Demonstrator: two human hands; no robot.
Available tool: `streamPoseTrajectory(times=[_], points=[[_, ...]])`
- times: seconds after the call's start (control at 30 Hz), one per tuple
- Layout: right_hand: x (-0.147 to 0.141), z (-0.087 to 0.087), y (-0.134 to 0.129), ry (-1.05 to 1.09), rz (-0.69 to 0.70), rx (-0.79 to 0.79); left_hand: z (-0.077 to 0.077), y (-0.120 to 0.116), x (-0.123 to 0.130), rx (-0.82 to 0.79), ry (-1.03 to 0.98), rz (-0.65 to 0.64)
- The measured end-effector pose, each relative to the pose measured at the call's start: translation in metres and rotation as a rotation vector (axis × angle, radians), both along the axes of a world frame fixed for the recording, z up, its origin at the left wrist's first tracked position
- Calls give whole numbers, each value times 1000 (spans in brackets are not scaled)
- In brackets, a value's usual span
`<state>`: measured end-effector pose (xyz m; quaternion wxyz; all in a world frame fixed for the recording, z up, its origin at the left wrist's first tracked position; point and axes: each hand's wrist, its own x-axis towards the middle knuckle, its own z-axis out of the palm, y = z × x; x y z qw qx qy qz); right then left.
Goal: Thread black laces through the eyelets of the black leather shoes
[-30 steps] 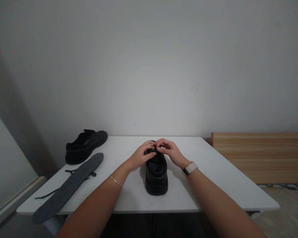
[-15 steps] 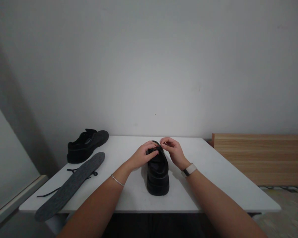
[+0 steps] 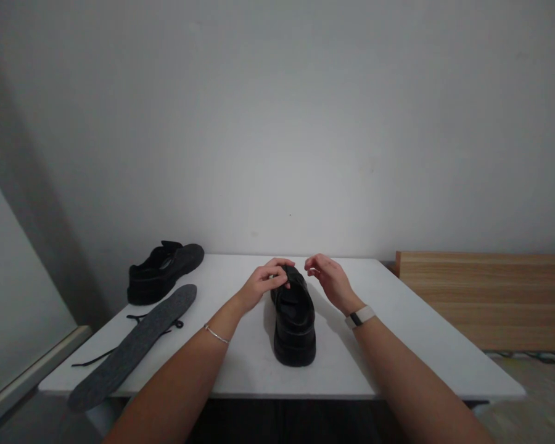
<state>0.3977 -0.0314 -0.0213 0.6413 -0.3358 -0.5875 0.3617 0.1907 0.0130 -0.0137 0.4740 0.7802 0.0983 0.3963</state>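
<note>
A black shoe (image 3: 295, 345) stands upright on the white table, heel toward me. My left hand (image 3: 263, 283) rests at its lacing, fingers over the upper and thumb near the tongue. It looks closed on the shoe there; any lace between the fingers is too dark to tell. Just right of the shoe's front, my right hand (image 3: 328, 277) hangs raised with its fingers curled together. Whatever they pinch, if anything, is too small to make out. The shoe's toe is partly hidden behind my left fingers.
At the table's back left sits a second black shoe (image 3: 150, 283), its front tilted. A grey insole (image 3: 139, 345) lies before it, overhanging the front edge, on top of a black shoelace (image 3: 94, 359). A wall stands behind the white table (image 3: 425, 364); wooden boards (image 3: 485, 299) are at right.
My right hand has moved off the lacing, a little to the right. My left hand has shifted slightly left and stays at the shoe's upper. The shoe stands in the same place.
</note>
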Motion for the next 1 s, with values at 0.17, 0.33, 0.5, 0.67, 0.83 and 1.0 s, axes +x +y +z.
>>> streamPoseTrajectory(times=[0.17, 0.33, 0.5, 0.67, 0.83, 1.0], points=[[0, 2, -3, -159, 33, -42, -6, 3, 2, -109, -90, -78], [-3, 7, -11, -371, 116, -17, -6, 2, 1, -123, -61, -35], [-3, 3, -12, -454, 142, 34, -5, 2, 1, -138, -73, -25], [-4, 1, -7, -207, 148, 47, -4, 4, 1, -213, -194, -43], [-1, 1, -3, -144, 8, -9, 0, 9, -2, -182, -214, 121], [-1, 1, -4, -257, 71, -80, -1, 12, -5, 1, 55, 240]])
